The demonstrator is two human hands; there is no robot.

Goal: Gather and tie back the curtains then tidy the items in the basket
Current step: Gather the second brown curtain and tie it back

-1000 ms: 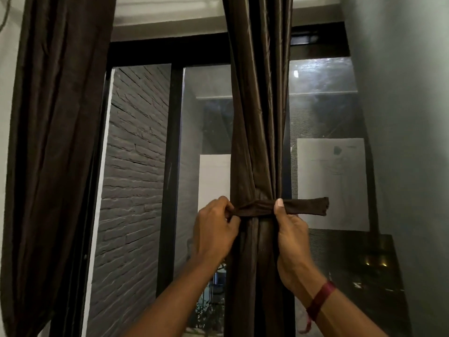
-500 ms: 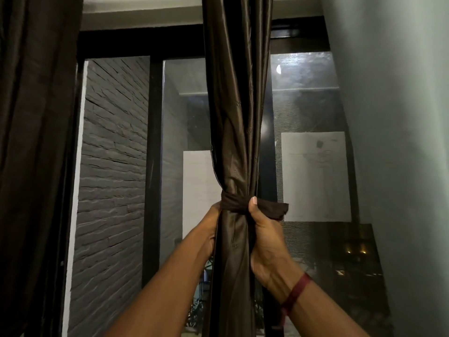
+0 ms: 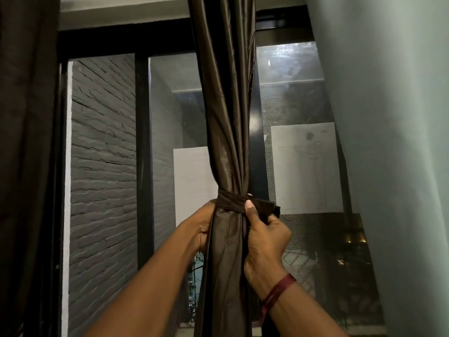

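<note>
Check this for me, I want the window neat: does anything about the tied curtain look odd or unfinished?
Nothing damaged. The tie band circles the gathered curtain, but its loose end juts right, pinned under the right hand thumb, not tucked. The left hand is partly hidden behind the curtain.

The scene is dim, lit softly from the near side. The glossy dark brown satin curtain (image 3: 226, 105) shows pale sheen streaks along its folds. The glass window pane (image 3: 289, 66) carries hazy white glare at upper right. The far left dark curtain (image 3: 26, 154) sinks into shadow. Straight lines lean outward toward the edges; focus is fairly sharp throughout.
</note>
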